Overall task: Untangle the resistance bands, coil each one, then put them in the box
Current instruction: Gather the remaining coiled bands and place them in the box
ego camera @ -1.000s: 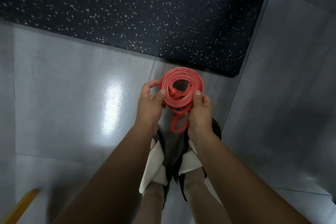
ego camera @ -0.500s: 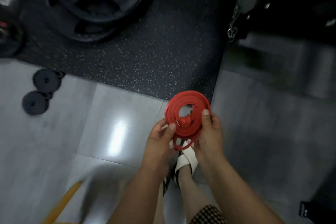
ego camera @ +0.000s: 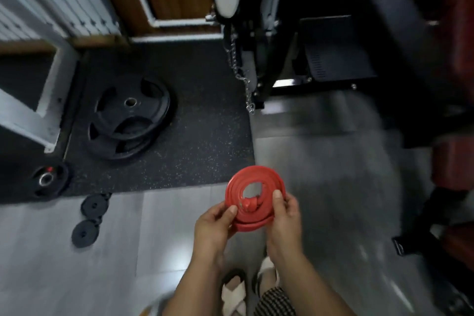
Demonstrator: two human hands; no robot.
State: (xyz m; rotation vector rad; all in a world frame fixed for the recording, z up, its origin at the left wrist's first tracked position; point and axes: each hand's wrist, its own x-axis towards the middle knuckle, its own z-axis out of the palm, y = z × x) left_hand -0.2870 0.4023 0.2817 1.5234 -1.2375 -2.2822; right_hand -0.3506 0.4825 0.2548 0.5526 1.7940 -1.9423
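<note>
— What have you got on?
— My arms are bare, no sleeves; white cross-strap sandals (ego camera: 234,292) with dark soles, and a black-and-white checked garment (ego camera: 275,303) at my leg

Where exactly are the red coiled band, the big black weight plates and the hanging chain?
red coiled band (ego camera: 241,185): head view, upper left of the coil.
big black weight plates (ego camera: 133,115): head view, top plate's face.
hanging chain (ego camera: 242,77): head view, mid-length links.

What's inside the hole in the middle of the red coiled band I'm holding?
Through the hole of the red coiled band shows grey floor, and the band's knotted end sits at its lower edge. Both hands cover the coil's lower sides.
</note>
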